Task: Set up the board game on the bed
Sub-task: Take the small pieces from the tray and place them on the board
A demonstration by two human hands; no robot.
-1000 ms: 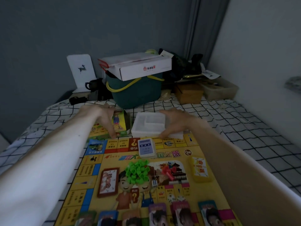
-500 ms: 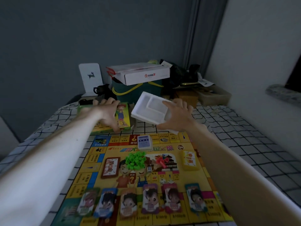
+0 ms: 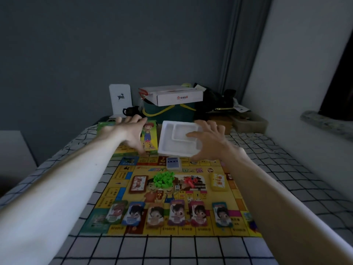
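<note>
White plastic tray [image 3: 178, 139], empty, tilted just past the far edge of the yellow game board [image 3: 168, 196], which lies flat on the checked bed [image 3: 286, 178] w/ cards & pieces laid out. Right hand [image 3: 207, 143] grips the tray, fingers spread; left hand [image 3: 131, 133] rests flat on the game box [image 3: 149, 138]. Prob. next: put tray in box, clear both aside.

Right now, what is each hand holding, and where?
Right hand grips the white plastic tray at its right near corner. Left hand rests on the game box, fingers spread, gripping nothing.
</note>
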